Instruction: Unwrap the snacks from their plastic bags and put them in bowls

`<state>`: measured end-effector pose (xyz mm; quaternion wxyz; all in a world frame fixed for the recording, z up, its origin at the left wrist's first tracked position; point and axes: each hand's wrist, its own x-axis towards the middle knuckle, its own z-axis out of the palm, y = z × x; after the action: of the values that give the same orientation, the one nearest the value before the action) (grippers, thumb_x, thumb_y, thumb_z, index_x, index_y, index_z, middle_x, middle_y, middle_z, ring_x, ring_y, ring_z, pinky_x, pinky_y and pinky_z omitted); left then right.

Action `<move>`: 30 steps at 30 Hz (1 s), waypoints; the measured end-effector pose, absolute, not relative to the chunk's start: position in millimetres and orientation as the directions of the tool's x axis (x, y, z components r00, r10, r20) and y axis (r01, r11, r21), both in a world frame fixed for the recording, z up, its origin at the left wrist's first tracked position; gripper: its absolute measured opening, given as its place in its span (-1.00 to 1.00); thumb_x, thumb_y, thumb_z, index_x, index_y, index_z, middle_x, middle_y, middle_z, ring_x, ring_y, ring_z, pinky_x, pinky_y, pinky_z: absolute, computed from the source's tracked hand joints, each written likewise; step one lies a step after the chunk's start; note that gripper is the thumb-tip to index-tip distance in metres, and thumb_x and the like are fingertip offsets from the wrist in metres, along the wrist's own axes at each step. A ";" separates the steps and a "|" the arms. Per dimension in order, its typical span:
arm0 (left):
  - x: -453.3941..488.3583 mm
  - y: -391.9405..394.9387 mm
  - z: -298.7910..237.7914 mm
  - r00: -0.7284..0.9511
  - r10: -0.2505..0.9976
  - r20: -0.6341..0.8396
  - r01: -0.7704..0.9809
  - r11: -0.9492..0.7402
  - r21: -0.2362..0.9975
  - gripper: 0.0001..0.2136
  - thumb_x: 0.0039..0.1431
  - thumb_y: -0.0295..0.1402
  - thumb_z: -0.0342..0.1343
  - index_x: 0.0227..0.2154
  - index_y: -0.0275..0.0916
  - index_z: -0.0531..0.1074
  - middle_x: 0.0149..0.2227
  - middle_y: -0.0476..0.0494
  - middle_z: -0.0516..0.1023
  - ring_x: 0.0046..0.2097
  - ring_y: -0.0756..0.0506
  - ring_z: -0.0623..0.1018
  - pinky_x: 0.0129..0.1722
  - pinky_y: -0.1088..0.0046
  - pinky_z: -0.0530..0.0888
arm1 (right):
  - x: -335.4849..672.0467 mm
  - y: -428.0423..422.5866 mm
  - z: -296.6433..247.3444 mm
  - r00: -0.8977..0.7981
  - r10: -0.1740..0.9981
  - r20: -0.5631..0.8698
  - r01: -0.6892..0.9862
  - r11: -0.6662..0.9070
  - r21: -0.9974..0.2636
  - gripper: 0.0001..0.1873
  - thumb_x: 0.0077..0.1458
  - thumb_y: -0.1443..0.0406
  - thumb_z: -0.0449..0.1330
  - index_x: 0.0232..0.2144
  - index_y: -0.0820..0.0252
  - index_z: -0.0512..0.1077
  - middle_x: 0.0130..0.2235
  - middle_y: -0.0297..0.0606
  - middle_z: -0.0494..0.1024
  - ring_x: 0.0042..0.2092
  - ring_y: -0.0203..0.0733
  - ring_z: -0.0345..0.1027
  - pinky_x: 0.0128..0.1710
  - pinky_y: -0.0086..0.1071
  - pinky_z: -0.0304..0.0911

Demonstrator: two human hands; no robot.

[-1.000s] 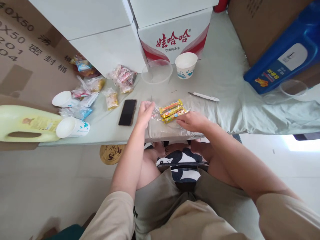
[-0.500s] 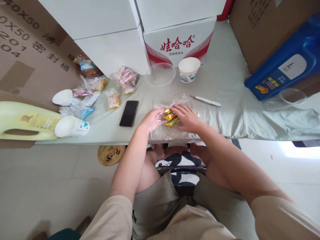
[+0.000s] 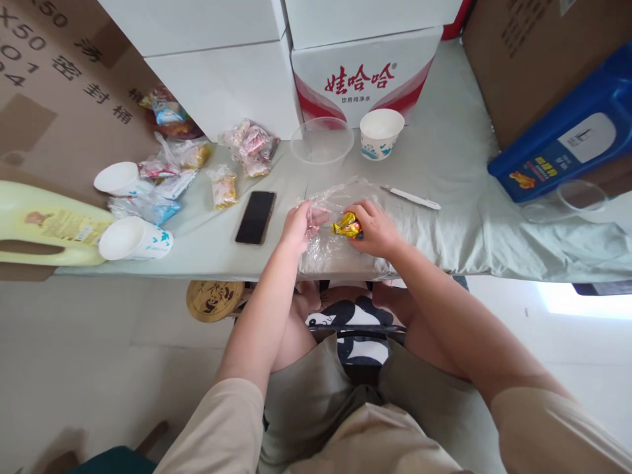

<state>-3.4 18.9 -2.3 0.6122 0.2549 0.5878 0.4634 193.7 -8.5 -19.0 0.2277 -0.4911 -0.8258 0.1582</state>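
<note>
Several yellow-wrapped candies (image 3: 347, 226) are bunched in my right hand (image 3: 374, 228), its fingers wrapped round them. They are just above a clear plastic bag (image 3: 332, 246) spread on the cloth-covered table. At the bag's left side is my left hand (image 3: 300, 227), fingers apart and pointing right, with clear film against them. Beyond the bag, a white craft knife (image 3: 411, 197) lies to the right. A black phone (image 3: 255, 218) rests left of my left hand.
A clear plastic bowl (image 3: 322, 141) and a paper cup (image 3: 381, 135) stand before the white carton (image 3: 365, 79). Bagged snacks (image 3: 253, 148), two tipped paper cups (image 3: 135, 238) and a yellow jug (image 3: 49, 224) are at left. A blue bottle (image 3: 567, 131) leans at right.
My right hand has closed round the yellow-wrapped candies and gathered them to the right. My left hand has come away from them, and more of the bag shows.
</note>
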 end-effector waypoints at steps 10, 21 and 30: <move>3.9 38.3 -4.8 -0.186 0.873 -0.451 -0.282 0.393 0.875 -0.86 0.26 -0.32 0.05 -0.39 -0.23 0.40 -0.32 -0.14 0.65 -0.40 -0.02 0.61 -0.63 0.57 0.13 | 211.2 7.7 -24.8 -0.066 0.989 0.135 0.573 0.148 -0.806 -0.47 -0.09 0.12 0.24 -0.03 0.10 0.34 -0.10 -0.15 0.58 -0.12 0.00 0.48 -0.10 -0.10 0.38; 1.4 45.1 2.0 -0.079 0.904 -0.421 -0.260 0.389 0.884 -0.81 0.24 -0.35 0.02 -0.46 -0.27 0.41 -0.32 -0.20 0.66 -0.43 -0.01 0.58 -0.53 0.53 0.23 | 217.1 18.6 27.2 0.426 0.829 0.361 0.119 0.345 -0.931 -0.68 -0.09 0.23 0.23 -0.22 0.01 0.30 -0.34 -0.35 0.46 -0.28 -0.09 0.49 -0.11 -0.03 0.44; -5.0 45.4 3.8 -0.013 0.913 -0.407 -0.273 0.388 0.880 -0.79 0.28 -0.33 0.03 -0.46 -0.26 0.42 -0.36 -0.12 0.64 -0.48 0.04 0.54 -0.36 0.52 0.38 | 101.7 183.2 70.6 0.120 0.983 0.138 0.508 0.058 -0.860 -0.84 0.09 0.32 0.26 -0.25 0.17 0.38 -0.28 -0.32 0.50 -0.25 -0.23 0.39 -0.03 -0.11 0.39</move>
<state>-5.0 45.4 3.8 0.6362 0.2978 0.5380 0.4661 101.7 183.2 70.6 0.4143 -0.6233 -0.5979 0.2870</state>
